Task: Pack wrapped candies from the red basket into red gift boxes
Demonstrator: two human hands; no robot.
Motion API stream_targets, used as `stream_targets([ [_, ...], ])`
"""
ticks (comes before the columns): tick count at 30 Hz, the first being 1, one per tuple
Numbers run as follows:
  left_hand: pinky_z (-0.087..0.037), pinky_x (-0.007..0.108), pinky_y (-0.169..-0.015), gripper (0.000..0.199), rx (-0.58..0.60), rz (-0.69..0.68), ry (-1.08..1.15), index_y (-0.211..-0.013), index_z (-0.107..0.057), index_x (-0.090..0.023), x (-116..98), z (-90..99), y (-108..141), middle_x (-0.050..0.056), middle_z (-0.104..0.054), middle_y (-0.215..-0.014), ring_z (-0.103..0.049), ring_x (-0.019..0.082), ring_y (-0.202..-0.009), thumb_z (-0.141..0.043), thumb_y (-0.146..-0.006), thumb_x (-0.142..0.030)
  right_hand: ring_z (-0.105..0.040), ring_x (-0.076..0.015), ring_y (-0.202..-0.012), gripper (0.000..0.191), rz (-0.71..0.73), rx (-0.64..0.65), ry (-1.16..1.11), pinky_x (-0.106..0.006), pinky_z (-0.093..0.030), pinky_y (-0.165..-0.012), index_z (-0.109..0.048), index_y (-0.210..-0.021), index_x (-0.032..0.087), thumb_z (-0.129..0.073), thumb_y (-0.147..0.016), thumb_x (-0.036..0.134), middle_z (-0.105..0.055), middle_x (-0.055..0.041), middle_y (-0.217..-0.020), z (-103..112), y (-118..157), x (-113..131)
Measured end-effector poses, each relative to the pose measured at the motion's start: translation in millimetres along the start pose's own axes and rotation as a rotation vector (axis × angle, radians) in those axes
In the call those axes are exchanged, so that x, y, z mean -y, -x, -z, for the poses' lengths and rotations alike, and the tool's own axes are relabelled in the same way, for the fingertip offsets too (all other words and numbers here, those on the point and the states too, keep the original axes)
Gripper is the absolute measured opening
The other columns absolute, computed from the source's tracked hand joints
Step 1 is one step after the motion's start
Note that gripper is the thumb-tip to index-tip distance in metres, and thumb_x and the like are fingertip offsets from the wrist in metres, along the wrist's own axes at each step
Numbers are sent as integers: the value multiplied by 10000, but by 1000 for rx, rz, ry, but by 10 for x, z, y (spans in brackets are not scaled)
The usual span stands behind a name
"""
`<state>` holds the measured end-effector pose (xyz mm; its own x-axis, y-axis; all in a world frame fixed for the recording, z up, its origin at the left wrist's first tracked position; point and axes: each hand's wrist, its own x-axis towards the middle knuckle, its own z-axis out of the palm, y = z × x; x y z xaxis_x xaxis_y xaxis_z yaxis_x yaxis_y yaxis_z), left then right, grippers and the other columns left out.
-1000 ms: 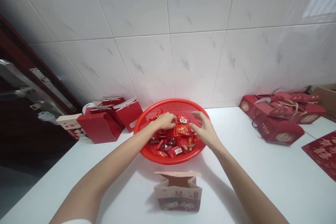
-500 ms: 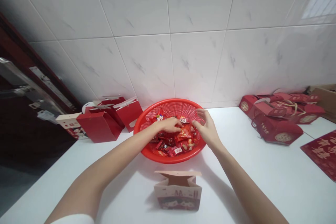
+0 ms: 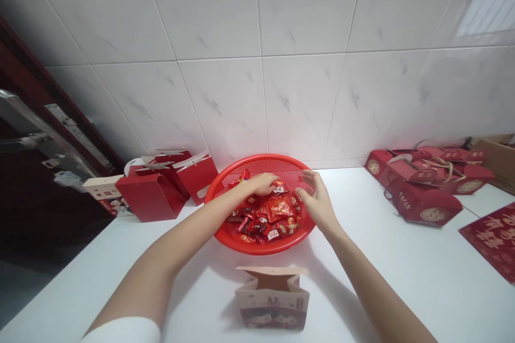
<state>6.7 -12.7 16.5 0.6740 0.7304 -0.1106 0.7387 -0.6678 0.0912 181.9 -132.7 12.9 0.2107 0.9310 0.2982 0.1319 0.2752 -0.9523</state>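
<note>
A red plastic basket [image 3: 265, 249] with mesh sides holds a heap of wrapped candies [image 3: 263, 222], mostly in red wrappers. My left hand [image 3: 263, 184] reaches over the back of the heap, fingers stretched to the right and bent slightly down; their tips partly hide among the wrappers, and no candy shows in them. At the basket's right rim is my right hand [image 3: 319, 201], thumb and fingers apart, with nothing between them. In front of the basket, a pale printed paper gift bag [image 3: 273, 305] stands upright with its top open.
Several red paper bags [image 3: 151, 198] and a cream box [image 3: 104, 187] stand at the left, near a dark door [image 3: 24, 182]. Red gift boxes [image 3: 426, 203] with cord handles, a cardboard box [image 3: 497, 161] and a flat red printed piece [image 3: 493, 241] lie at the right. A tiled wall [image 3: 225, 102] rises behind.
My left hand has moved up and back across the candies, uncovering an orange-red packet in the middle. My right hand stays about where it was, at the rim.
</note>
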Motion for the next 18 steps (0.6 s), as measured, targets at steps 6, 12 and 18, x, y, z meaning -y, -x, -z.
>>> stream_targets([
  [6,-503,290,-891,336,53,-18,7,-1151,-725,-217,-86,-13,-80,91,-737,-1161,-678,249,-1073,-590,-853,-139,-530,-278,-1309,417,-51,-6,-33,-520,-396,-1125,-532,-1137,250,-606,-727,279,-597,-102,-1320,7,-1,41],
  [12,-512,322,-818,259,20,33,-20,-1033,-766,-198,-111,53,-10,126,-701,-1118,-673,277,-1001,-585,-850,-175,-547,-289,-1281,414,-25,-18,-25,-527,-418,-1089,-532,-1133,248,-617,-733,307,-604,-107,-1305,-4,-10,27],
  [18,-498,303,-872,289,74,-181,64,-1119,-735,-217,-262,-42,-49,92,-661,-1130,-642,245,-1005,-652,-848,-272,-552,-280,-1272,397,6,-19,-15,-508,-429,-1083,-533,-1127,244,-602,-741,299,-603,-106,-1299,7,-15,-8],
])
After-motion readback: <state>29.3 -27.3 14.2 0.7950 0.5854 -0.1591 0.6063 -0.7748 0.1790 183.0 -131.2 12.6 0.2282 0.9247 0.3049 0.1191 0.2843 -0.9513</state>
